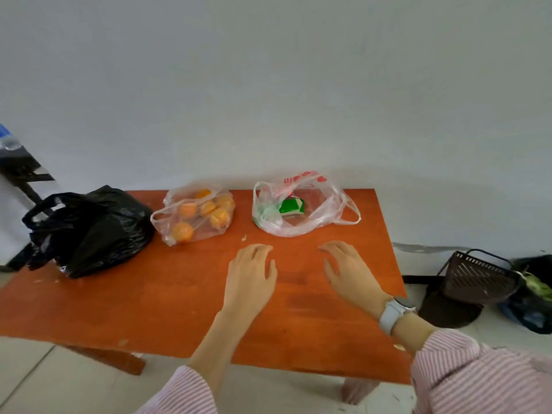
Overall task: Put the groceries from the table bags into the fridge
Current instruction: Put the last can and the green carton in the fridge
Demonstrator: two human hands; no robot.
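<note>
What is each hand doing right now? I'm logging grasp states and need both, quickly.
Left hand: open, fingers relaxed over the table, holding nothing.
Right hand: open, fingers relaxed, holding nothing.

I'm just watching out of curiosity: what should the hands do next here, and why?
Probably reach forward and take the clear bag with the green carton: both the left hand and right hand hover open and empty just before it, and all three bags remain unpacked.

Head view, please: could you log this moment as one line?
phase: before first pick | left hand: open, above table | right hand: open | black bag, oranges bag, clear bag: untouched
</note>
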